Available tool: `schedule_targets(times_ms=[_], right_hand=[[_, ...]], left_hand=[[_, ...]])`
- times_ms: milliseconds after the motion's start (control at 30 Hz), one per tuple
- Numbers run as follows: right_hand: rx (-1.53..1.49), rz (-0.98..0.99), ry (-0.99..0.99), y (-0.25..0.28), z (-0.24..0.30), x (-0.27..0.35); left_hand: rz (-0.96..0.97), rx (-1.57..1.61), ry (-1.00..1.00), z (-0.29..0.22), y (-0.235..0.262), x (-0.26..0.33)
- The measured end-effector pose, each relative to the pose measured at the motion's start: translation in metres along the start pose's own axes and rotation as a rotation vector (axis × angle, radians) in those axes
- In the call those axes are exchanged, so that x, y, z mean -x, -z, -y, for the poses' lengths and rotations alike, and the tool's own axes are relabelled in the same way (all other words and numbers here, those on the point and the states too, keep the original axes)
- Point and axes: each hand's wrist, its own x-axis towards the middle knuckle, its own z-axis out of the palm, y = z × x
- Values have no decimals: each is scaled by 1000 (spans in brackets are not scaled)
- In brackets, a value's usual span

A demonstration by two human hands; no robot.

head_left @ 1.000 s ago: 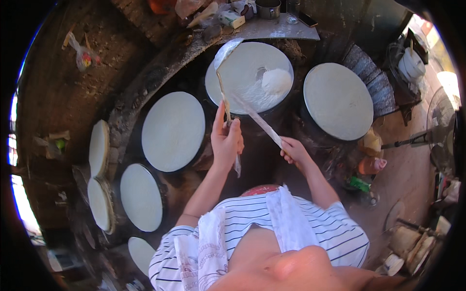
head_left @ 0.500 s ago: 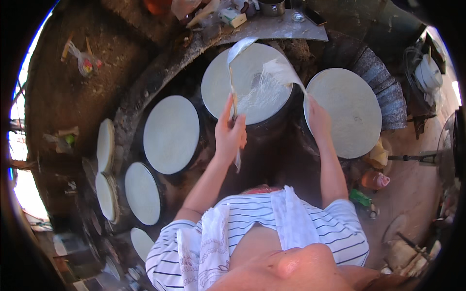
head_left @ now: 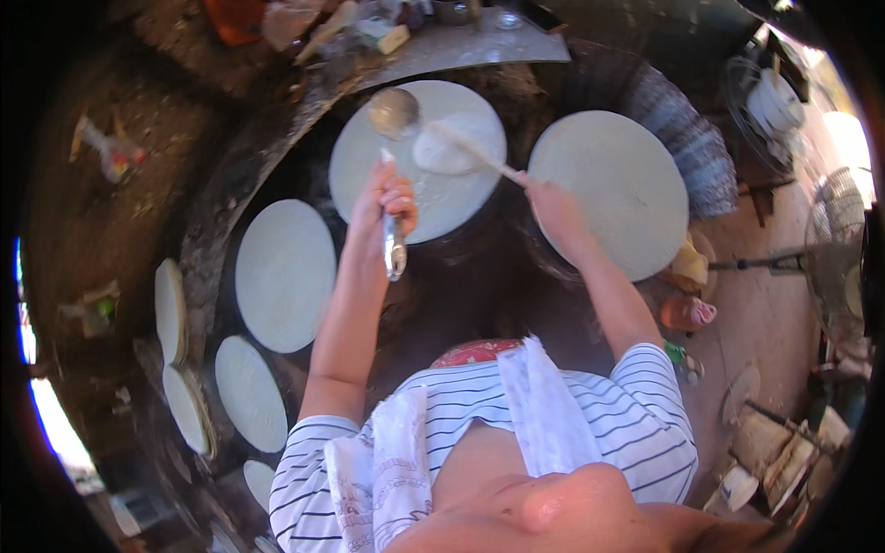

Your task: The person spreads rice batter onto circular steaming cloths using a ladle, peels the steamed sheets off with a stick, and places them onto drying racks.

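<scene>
My left hand (head_left: pixel 383 200) is closed around the metal handle of a ladle (head_left: pixel 395 112), whose round bowl is over the far side of a round, pale griddle (head_left: pixel 359 189). In my right hand (head_left: pixel 559 217) is the thin handle of a spreader (head_left: pixel 484 158); its head is blurred and reaches over the same griddle. Beside the ladle bowl lies a pool of white batter (head_left: pixel 447 152), with thin wet streaks nearer to me. Whether the spreader's head touches the batter, I cannot tell.
Another pale round griddle (head_left: pixel 613 198) lies to the right, and one more (head_left: pixel 286 275) to the left. Pale discs (head_left: pixel 252 394) stand farther left. A metal ledge (head_left: pixel 470 53) with small items runs along the back; a stand fan (head_left: pixel 834 221) is at right.
A rounded pool of white batter now lies on the middle griddle. The ladle's bowl has turned into view. The spreader's head has moved across the griddle, and the whole view has shifted.
</scene>
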Motion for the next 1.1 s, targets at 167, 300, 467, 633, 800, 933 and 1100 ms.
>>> schedule_targets(times_ms=[167,300,467,633,800,933,1100], right_hand=[[42,109,248,6,-10,13],[-141,-77,244,-5,-2,59],[-966,183,-423,-55,70,132],[-813,116,-134,-67,116,114],[-563,-390,316,-16,88,54],[-469,68,97,-48,47,90],[-288,50,402,-62,68,96]], left_hand=[[-66,75,58,8,7,-8],[-73,-52,-83,9,7,-20],[-184,-86,-262,30,59,-28],[-102,134,-446,100,85,-33],[566,861,239,79,69,19],[666,820,-34,92,65,91],[780,764,-102,97,109,223]])
